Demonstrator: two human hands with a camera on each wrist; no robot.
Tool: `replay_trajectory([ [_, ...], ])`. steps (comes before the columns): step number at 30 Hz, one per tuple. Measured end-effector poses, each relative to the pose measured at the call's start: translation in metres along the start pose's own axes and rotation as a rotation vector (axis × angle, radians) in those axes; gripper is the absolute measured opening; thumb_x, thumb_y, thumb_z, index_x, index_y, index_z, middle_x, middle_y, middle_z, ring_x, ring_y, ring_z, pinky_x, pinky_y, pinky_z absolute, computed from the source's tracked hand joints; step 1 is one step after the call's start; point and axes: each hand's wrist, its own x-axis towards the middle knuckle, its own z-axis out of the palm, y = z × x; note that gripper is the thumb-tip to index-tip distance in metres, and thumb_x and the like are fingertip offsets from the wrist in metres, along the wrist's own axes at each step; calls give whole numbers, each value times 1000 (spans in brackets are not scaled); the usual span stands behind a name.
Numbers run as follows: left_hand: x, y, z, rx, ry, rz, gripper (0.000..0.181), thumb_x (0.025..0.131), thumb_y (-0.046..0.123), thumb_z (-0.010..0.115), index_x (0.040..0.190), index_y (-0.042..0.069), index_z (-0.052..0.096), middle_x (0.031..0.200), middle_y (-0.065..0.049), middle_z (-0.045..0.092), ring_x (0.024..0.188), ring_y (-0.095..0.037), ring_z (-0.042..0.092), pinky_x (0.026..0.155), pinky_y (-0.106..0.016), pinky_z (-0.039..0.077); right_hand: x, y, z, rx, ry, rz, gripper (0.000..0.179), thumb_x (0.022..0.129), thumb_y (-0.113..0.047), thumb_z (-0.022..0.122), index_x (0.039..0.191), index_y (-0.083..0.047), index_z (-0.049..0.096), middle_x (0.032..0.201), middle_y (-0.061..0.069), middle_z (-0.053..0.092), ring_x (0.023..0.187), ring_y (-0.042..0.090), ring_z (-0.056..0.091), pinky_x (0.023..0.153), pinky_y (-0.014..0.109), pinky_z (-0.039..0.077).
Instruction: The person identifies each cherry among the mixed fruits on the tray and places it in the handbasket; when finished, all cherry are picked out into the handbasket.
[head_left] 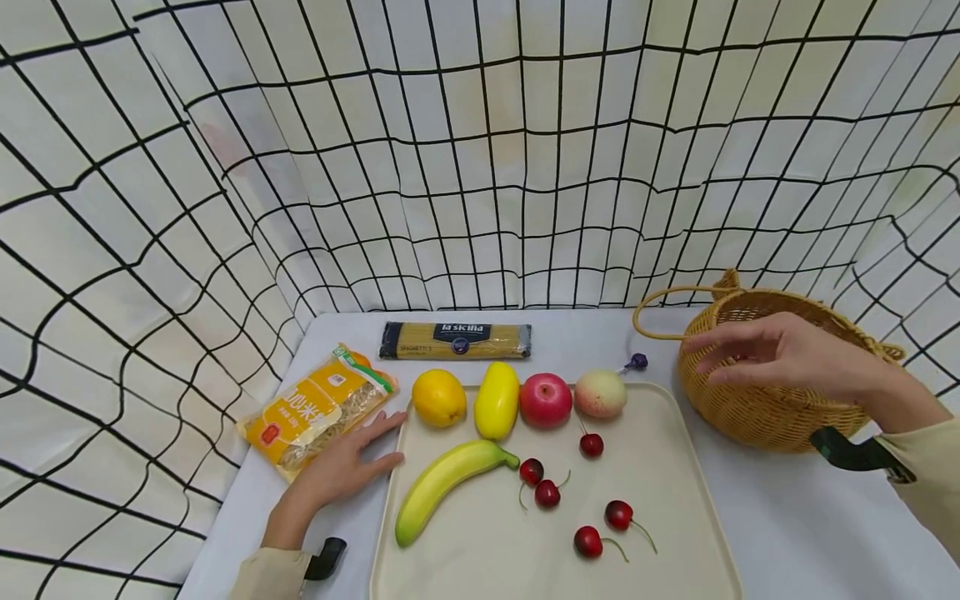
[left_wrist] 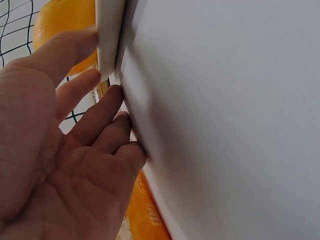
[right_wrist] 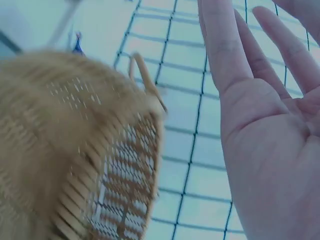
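Note:
My left hand [head_left: 343,463] rests at the left edge of a beige tray [head_left: 480,554], its thumb and a fingertip touching the rim in the left wrist view. Over a wicker basket [head_left: 738,408] at the right, my right hand [head_left: 787,357] hovers with loosely bent fingers and nothing in them. Along the tray's far edge lie an orange [head_left: 438,398], a yellow mango-like fruit [head_left: 497,400], a red apple [head_left: 546,401] and a peach [head_left: 601,394]. A banana [head_left: 450,483] lies nearer, beside several cherries [head_left: 547,494]. The basket's inside is mostly hidden.
Left of the tray, under my left forearm's side, lies a yellow grain bag [head_left: 318,408]. A spaghetti packet [head_left: 455,341] is behind the tray, and a purple lollipop [head_left: 637,362] sits near the basket handle [head_left: 651,312]. Black-gridded white walls [head_left: 480,158] enclose the table.

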Motion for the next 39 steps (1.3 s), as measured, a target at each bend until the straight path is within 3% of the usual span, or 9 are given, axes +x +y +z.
replay_trajectory([
  [6,1,-1,1,-8,-8,-3,66,102,50,71,162,31,50,172,-15,40,159,-48,35,124,-73,36,3,6,40,86,-144,-69,39,102,-15,74,140,-21,70,129,-4,78,112,13,77,89,24,64],
  [14,3,0,-1,-9,8,21,66,103,48,70,162,29,49,171,-12,43,160,-47,35,125,-72,35,10,22,107,297,-269,-38,44,100,-11,76,143,-16,68,153,10,59,132,12,66,90,32,65],
  [22,3,-1,-2,5,4,13,67,102,51,69,163,31,48,173,-13,39,160,-46,34,125,-72,35,10,31,161,343,-339,-51,42,97,-19,80,138,-13,71,145,11,61,126,16,64,89,29,66],
  [31,3,-3,0,-4,0,3,68,102,51,70,163,31,48,174,-14,37,161,-46,33,125,-73,33,11,27,184,277,-279,-128,27,96,-26,83,122,-17,79,126,5,68,103,8,68,83,25,65],
  [39,3,-5,1,5,6,8,69,102,52,69,163,31,47,173,-13,39,159,-49,35,123,-74,35,12,29,189,293,-262,-132,22,98,-24,81,118,-18,80,116,2,76,99,5,70,84,25,66],
])
